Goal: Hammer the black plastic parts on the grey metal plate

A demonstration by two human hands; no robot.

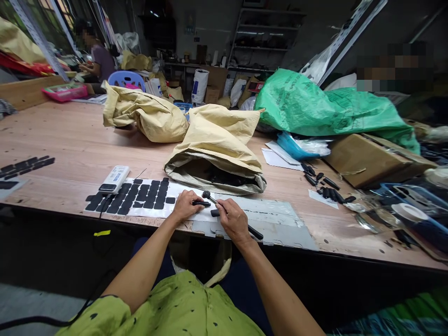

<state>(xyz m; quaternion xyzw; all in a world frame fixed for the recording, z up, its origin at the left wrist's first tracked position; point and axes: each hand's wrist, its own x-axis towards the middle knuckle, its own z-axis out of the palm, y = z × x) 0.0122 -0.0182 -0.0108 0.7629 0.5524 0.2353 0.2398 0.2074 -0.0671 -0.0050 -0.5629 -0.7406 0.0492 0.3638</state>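
My left hand (185, 205) is closed, pinching a slim black piece (201, 203) near the table's front edge. In my right hand (233, 218) is a tool with a round dark head (206, 194) and a thin metal shaft; its head is just above the slim piece. A black handle-like end (255, 232) shows past the right palm; I cannot tell if it belongs to that tool. Another short black piece (214, 213) shows beside the right fingers. Left of my hands, rows of flat black pieces (150, 193) lie on white paper. A grey board (280, 219) lies under my right hand.
An open tan sack (220, 135) with dark contents stands behind my hands. To the left is a white device (117, 177) with a cable. Loose black pieces (329, 191), a cardboard box (374, 156) and a green sack (308, 105) are at right. A person (100, 60) sits far left.
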